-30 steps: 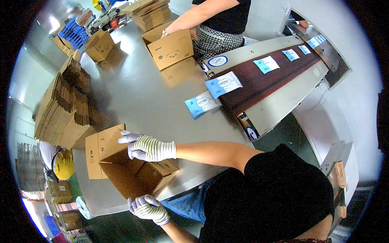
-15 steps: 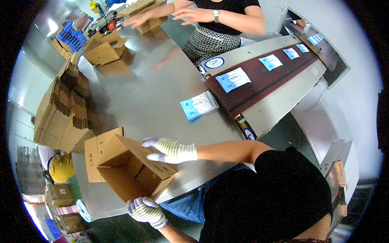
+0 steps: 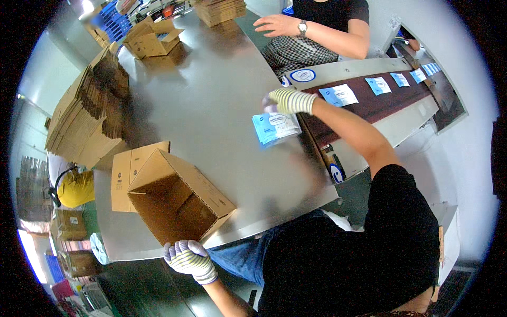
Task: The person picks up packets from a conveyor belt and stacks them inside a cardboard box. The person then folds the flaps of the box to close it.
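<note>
At the near left of the metal table, an opened cardboard box (image 3: 211, 193) lies tilted, its mouth facing me. My left hand (image 3: 191, 260), in a striped knit glove, is closed around the box's lower near edge. My right hand (image 3: 289, 100), gloved the same way, is stretched out to the conveyor's end. Its blurred fingers are at the upper edge of some overlapping blue-and-white packets (image 3: 277, 131) on the table; whether they grip them cannot be made out. Another packet (image 3: 339, 95) lies on the belt just beyond my right wrist.
The dark red conveyor belt (image 3: 364, 108) carries several more packets from the wall opening. Stacked flat cartons (image 3: 84, 113) line the table's left side. Another open box (image 3: 150, 45) stands farther back. Across the table stands a co-worker, one bare hand (image 3: 277, 25) raised.
My right hand has left the cardboard box and reached across to the packets. My left hand has kept its hold. Packets now overlap at the belt's end. The view has shifted.
</note>
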A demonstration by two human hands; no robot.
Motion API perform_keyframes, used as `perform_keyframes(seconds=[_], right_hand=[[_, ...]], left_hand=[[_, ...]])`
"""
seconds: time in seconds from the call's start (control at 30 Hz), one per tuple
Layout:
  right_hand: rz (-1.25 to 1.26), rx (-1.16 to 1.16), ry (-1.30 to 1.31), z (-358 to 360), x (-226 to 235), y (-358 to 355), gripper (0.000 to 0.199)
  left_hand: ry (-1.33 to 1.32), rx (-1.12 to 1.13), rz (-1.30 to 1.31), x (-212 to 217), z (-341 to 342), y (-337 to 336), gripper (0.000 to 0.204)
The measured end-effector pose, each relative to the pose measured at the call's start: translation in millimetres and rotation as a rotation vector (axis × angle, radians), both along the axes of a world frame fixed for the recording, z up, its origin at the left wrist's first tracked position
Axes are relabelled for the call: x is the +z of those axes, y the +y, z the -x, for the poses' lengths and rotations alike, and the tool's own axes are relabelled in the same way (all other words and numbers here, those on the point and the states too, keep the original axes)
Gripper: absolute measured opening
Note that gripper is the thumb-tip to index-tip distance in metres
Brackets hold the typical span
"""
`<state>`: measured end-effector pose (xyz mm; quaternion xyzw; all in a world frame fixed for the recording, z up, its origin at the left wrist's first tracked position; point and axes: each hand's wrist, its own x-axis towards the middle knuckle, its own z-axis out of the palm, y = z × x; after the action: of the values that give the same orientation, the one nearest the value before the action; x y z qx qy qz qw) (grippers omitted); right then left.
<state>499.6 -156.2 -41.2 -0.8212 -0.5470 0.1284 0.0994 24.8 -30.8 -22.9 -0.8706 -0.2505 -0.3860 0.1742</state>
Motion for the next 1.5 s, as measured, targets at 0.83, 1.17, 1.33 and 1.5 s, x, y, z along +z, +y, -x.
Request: perform_keyframes(seconds=[0.83,1.17,1.33,1.5], right_hand=[[0.320,0.306,-0.226,125,-8,-6,0.077],[-0.509,0.152,0.656,165,-73,-53,0.068],[-0.532,-0.104,0.954,153,-65,-41,0.074],[-0.747,0.456,0.424,191,63,-6,0.046]], left_hand=[[-0.036,0.022,0.090,-4,6,2,0.014],[0.013,-0.054,0.132,4,-2,-6,0.009],[0.126,-0.093,0.169,11,-2,-29,0.035],[0.245,-0.142,0.141,8,-5,-55,0.032]])
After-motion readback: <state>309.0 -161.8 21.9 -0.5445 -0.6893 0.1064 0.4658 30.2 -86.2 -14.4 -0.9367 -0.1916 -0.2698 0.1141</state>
